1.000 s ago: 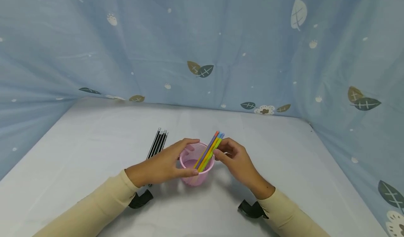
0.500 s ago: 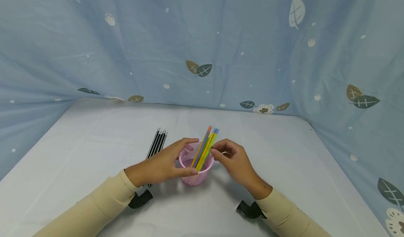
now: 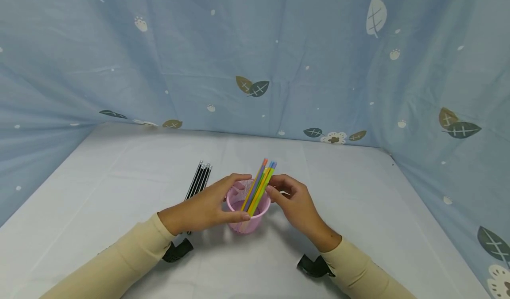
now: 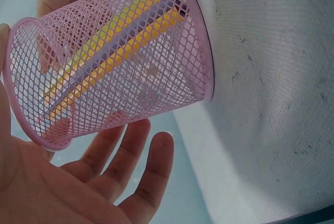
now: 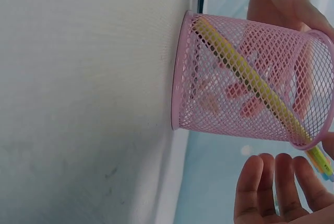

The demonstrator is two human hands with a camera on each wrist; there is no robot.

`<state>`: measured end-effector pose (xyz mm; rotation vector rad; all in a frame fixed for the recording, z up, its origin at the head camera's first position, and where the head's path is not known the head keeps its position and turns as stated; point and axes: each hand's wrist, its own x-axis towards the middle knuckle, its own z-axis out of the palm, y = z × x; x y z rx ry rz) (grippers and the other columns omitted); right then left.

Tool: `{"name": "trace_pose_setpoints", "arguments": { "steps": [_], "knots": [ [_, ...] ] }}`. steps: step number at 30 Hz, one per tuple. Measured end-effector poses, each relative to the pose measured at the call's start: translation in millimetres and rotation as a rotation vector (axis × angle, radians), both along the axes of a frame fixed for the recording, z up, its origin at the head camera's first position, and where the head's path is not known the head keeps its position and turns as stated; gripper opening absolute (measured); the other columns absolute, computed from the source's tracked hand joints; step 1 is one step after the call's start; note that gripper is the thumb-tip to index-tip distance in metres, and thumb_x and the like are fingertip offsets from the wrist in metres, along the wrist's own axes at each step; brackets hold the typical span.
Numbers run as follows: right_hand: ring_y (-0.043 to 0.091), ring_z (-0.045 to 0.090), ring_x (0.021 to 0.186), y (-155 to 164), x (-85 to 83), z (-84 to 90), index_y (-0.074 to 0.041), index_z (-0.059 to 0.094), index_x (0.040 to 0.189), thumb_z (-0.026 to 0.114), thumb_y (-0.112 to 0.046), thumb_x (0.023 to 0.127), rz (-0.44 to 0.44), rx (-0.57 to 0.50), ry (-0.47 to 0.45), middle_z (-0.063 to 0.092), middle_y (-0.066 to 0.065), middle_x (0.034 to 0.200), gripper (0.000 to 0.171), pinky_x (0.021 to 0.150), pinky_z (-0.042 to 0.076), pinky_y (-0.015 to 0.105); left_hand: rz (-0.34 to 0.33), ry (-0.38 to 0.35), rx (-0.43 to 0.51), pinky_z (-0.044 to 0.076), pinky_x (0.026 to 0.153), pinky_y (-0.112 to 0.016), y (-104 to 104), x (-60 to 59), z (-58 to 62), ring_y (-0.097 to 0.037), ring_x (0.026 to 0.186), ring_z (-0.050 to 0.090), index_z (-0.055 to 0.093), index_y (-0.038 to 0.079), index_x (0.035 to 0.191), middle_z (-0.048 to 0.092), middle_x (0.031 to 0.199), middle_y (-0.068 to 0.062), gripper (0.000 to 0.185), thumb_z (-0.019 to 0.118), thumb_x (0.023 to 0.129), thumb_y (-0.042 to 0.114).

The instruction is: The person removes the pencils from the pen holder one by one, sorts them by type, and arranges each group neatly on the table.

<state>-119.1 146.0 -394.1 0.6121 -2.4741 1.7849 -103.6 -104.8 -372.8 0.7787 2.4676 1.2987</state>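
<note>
At the near edge, 2 cream sleeves (image 3: pixel 119 259) reach forward over the white table (image 3: pixel 358 210), each with a black wrist camera mount (image 3: pixel 177 250) under the forearm. The left hand (image 3: pixel 203 208) curls round the left side of a pink mesh cup (image 3: pixel 243 224), thumb on the near wall and index finger over the far rim, steadying it upright on the table. The right hand (image 3: pixel 296 204) is at the cup's right rim, its thumb and fingertips closed on a bundle of coloured pencils (image 3: pixel 260 184) just above the rim. The pencils stand in the cup with their lower ends on its floor, leaning up and to the right; orange, blue, yellow and green ends show at the top. In the wrist views the yellow and purple shafts show through the mesh; no print on them can be read. Just beyond the left hand, a tight bunch of black pencils (image 3: pixel 199 180) with silver ends lies flat on the table. Farthest off hangs a blue cloth backdrop (image 3: pixel 255 47) printed with leaves and small flowers.
</note>
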Motion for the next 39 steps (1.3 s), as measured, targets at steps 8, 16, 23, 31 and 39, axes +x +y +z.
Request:
{"name": "trace_pose_setpoints", "arguments": {
  "steps": [8, 16, 23, 31, 39],
  "knots": [
    [0.019, 0.064, 0.093, -1.7, 1.1, 0.4, -0.005, 0.067, 0.110, 0.067, -0.015, 0.097, 0.013, -0.048, 0.024, 0.066, 0.013, 0.103, 0.017, 0.079, 0.058, 0.025, -0.012, 0.022, -0.001, 0.044, 0.107, -0.047, -0.1, -0.2, -0.9, -0.014, 0.131, 0.049, 0.029, 0.043, 0.150, 0.046, 0.144, 0.009, 0.083, 0.076, 0.083, 0.056],
    [0.018, 0.065, 0.090, -2.2, 2.6, 4.2, -0.004, 0.068, 0.101, 0.068, -0.016, 0.096, -0.020, -0.046, 0.015, 0.065, 0.013, 0.099, 0.014, 0.080, 0.058, 0.024, 0.003, 0.011, -0.009, 0.042, 0.109, -0.050, 0.3, -0.2, -1.1, -0.014, 0.133, 0.047, 0.028, 0.043, 0.150, 0.046, 0.147, 0.004, 0.085, 0.076, 0.082, 0.058],
    [0.027, 0.067, 0.089, 0.8, 3.2, 8.4, -0.004, 0.066, 0.097, 0.068, -0.017, 0.096, -0.042, -0.053, 0.037, 0.065, 0.011, 0.098, 0.013, 0.081, 0.059, 0.026, 0.000, 0.022, -0.020, 0.041, 0.110, -0.053, -0.1, -0.4, -1.2, -0.016, 0.134, 0.047, 0.027, 0.041, 0.152, 0.046, 0.147, 0.004, 0.087, 0.076, 0.082, 0.057],
    [0.020, 0.069, 0.091, 4.8, 8.8, 22.0, -0.003, 0.061, 0.101, 0.062, -0.015, 0.100, -0.071, -0.095, 0.111, 0.069, 0.014, 0.103, 0.012, 0.080, 0.060, 0.027, -0.003, 0.015, -0.008, 0.042, 0.109, -0.051, -0.6, -0.7, -1.7, -0.017, 0.134, 0.048, 0.028, 0.040, 0.151, 0.046, 0.147, 0.004, 0.086, 0.076, 0.082, 0.056],
    [0.019, 0.070, 0.085, 10.9, 14.8, 34.7, 0.001, 0.051, 0.112, 0.048, -0.013, 0.106, -0.084, -0.237, 0.208, 0.072, 0.010, 0.098, 0.015, 0.075, 0.061, 0.031, 0.002, 0.023, -0.017, 0.042, 0.110, -0.053, -0.7, -1.0, -1.4, -0.017, 0.134, 0.048, 0.029, 0.040, 0.151, 0.047, 0.146, 0.005, 0.086, 0.076, 0.082, 0.057]
  ]
}}
